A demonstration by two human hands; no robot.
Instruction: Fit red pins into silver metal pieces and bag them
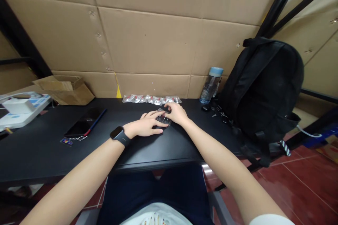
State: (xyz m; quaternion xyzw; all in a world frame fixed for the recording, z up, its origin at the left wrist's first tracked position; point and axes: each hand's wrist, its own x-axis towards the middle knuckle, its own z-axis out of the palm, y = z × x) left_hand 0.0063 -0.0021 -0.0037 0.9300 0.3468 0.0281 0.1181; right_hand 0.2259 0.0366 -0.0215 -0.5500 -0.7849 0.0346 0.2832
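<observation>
A small clear plastic packet (160, 119) lies on the black table (169, 151), partly covered by both hands. My left hand (144, 125) rests over its left side, fingers stretched out and apart, with a dark smartwatch (120, 135) on the wrist. At the packet's upper right edge my right hand (177, 113) is closed, thumb and bent fingers together. Its fingertips partly hide what they pinch, and the packet's contents are too small to tell. Just beyond the hands, a row of clear packets (151, 99) with silvery and red bits lies along the cardboard wall.
To the left are a dark phone (86, 123) with a charm, an open cardboard box (64, 89) and a white power strip (21, 110). A water bottle (210, 86), keys (206, 107) and a black backpack (266, 91) stand at the right. Cardboard (150, 42) walls the back.
</observation>
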